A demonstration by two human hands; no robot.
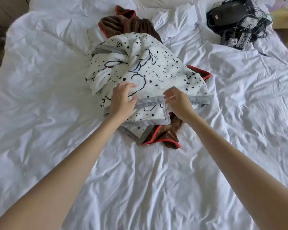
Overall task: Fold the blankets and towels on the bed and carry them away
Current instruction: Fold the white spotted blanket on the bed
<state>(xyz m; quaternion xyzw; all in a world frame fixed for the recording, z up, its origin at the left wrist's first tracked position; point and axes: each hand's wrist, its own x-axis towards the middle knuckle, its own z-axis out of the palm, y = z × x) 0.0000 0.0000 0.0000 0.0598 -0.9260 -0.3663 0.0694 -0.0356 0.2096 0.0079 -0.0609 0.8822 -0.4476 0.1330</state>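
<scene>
A white blanket with black dots, line drawings and a grey border lies crumpled in the middle of the bed. Under it lies a brown blanket with red trim, showing at the far end and at the near end. My left hand rests on the white blanket near its grey edge, fingers spread. My right hand hovers at the grey border, fingers curled and apart; the hand is blurred and I cannot tell if it pinches the edge.
The bed's wrinkled white sheet spreads all around the pile. A black bag with tangled cables and tagged devices sits at the far right. A wooden cabinet stands beyond the bed's left edge.
</scene>
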